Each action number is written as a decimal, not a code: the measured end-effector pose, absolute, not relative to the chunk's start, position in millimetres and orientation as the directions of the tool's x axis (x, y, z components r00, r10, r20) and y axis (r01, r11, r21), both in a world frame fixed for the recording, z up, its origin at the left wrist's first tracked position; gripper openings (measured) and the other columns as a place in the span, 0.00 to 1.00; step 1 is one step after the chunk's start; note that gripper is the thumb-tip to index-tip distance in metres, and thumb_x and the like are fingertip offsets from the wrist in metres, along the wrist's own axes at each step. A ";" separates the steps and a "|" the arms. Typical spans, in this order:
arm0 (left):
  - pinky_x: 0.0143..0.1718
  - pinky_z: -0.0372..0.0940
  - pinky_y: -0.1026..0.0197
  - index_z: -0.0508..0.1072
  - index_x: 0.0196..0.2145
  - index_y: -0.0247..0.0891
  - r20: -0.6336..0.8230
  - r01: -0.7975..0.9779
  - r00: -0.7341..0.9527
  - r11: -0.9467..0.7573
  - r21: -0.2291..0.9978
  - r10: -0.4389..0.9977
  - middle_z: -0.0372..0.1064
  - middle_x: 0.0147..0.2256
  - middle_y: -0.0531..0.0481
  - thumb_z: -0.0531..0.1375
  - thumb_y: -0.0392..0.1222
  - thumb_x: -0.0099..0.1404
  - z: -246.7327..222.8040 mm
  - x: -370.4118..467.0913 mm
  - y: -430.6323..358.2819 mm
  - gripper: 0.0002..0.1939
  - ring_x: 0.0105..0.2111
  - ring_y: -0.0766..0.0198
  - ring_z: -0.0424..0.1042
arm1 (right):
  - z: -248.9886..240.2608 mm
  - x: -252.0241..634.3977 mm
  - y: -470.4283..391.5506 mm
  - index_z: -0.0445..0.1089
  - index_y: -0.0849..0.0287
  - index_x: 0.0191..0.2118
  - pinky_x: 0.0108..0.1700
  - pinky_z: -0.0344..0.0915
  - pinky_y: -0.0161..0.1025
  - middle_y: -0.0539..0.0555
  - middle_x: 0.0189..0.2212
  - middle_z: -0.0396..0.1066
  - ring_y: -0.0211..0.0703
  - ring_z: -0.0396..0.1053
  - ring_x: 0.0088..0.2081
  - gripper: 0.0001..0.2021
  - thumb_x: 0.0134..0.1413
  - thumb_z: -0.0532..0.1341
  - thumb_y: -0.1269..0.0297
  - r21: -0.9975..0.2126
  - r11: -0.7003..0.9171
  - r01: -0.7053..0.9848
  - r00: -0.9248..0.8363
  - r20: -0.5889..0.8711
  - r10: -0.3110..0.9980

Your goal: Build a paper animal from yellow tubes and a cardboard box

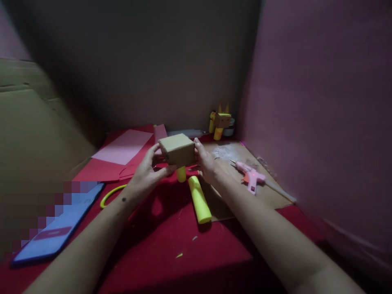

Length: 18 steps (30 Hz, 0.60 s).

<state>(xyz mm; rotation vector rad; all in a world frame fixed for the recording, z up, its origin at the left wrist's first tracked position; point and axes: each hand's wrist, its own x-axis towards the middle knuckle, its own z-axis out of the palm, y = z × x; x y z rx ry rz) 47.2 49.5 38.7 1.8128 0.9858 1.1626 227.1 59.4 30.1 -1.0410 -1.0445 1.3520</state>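
Between both hands is a small cardboard box [178, 148], raised above the red cloth. My left hand [150, 168] grips its left side, thumb along the lower front edge. On the opposite side, my right hand [204, 160] is closed against the box, with some fingers hidden behind it. A short yellow tube [181, 174] shows just below the box; whether the two are joined I cannot tell. Nearer to me a longer yellow paper roll [200, 200] lies on the cloth beside my right wrist.
A pink glue gun [251, 176] rests on a cardboard sheet [266, 196] at right. Small cardboard-headed figure [223, 121] stands at the back. Pink paper [124, 146], a yellow ring-shaped handle [107, 197] and a blue flat case [58, 237] lie left. Walls enclose the back and right.
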 end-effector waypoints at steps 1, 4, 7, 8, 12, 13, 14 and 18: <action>0.49 0.65 0.49 0.55 0.62 0.40 0.349 0.188 0.293 -0.411 0.892 0.890 0.65 0.51 0.39 0.65 0.45 0.55 40.1 47.9 49.4 0.39 0.52 0.48 0.65 | 29.9 227.3 59.6 0.71 0.58 0.31 0.25 0.59 0.35 0.54 0.28 0.69 0.40 0.65 0.26 0.29 0.54 0.48 0.36 -0.971 -0.021 -0.238 -0.043 -0.011 0.999; 0.50 0.65 0.50 0.58 0.60 0.39 0.346 0.169 0.311 -0.410 0.896 0.885 0.66 0.51 0.40 0.65 0.45 0.56 43.8 49.0 49.5 0.37 0.52 0.49 0.65 | 29.9 228.4 60.0 0.72 0.57 0.33 0.25 0.59 0.35 0.54 0.26 0.69 0.40 0.65 0.25 0.30 0.54 0.47 0.35 -0.968 -0.034 -0.249 -0.067 -0.017 0.998; 0.52 0.63 0.49 0.60 0.59 0.39 0.350 0.169 0.335 -0.421 0.891 0.875 0.66 0.52 0.41 0.65 0.44 0.56 45.3 48.5 49.8 0.35 0.52 0.50 0.65 | 29.5 229.0 60.6 0.72 0.57 0.35 0.24 0.59 0.34 0.53 0.25 0.69 0.39 0.65 0.23 0.30 0.53 0.48 0.34 -0.966 -0.057 -0.254 -0.067 -0.042 0.997; 0.52 0.63 0.49 0.60 0.59 0.39 0.350 0.166 0.342 -0.423 0.891 0.872 0.65 0.52 0.41 0.65 0.44 0.56 45.5 48.1 49.8 0.34 0.52 0.50 0.65 | 29.2 228.9 60.7 0.72 0.58 0.35 0.24 0.59 0.34 0.53 0.25 0.69 0.38 0.65 0.23 0.30 0.52 0.48 0.34 -0.965 -0.059 -0.255 -0.069 -0.043 0.997; 0.52 0.63 0.48 0.61 0.59 0.40 0.351 0.153 0.359 -0.425 0.892 0.865 0.65 0.53 0.41 0.65 0.43 0.57 45.7 47.8 48.0 0.33 0.52 0.50 0.65 | 28.5 228.3 59.9 0.71 0.59 0.36 0.23 0.60 0.34 0.53 0.26 0.69 0.38 0.65 0.23 0.31 0.52 0.49 0.33 -0.962 -0.059 -0.265 -0.081 -0.039 0.996; 0.52 0.63 0.48 0.61 0.59 0.40 0.349 0.152 0.363 -0.425 0.892 0.864 0.64 0.53 0.40 0.64 0.43 0.57 45.7 48.0 47.2 0.33 0.52 0.50 0.65 | 28.6 228.2 59.5 0.71 0.59 0.36 0.23 0.60 0.34 0.53 0.26 0.69 0.38 0.65 0.23 0.31 0.52 0.48 0.34 -0.961 -0.060 -0.268 -0.084 -0.039 0.996; 0.52 0.63 0.48 0.60 0.59 0.39 0.347 0.150 0.364 -0.422 0.894 0.864 0.64 0.53 0.40 0.64 0.43 0.58 45.6 48.2 46.5 0.33 0.52 0.50 0.65 | 28.6 228.0 59.1 0.71 0.59 0.36 0.23 0.60 0.34 0.53 0.26 0.69 0.38 0.65 0.23 0.31 0.53 0.48 0.34 -0.961 -0.063 -0.270 -0.085 -0.041 0.996; 0.51 0.64 0.50 0.57 0.60 0.39 0.341 0.142 0.358 -0.412 0.900 0.869 0.64 0.52 0.40 0.63 0.43 0.59 44.7 47.6 45.3 0.34 0.52 0.51 0.65 | 27.5 227.7 58.9 0.71 0.58 0.36 0.23 0.60 0.34 0.53 0.27 0.71 0.38 0.65 0.23 0.29 0.56 0.47 0.37 -0.959 -0.063 -0.275 -0.099 -0.036 0.994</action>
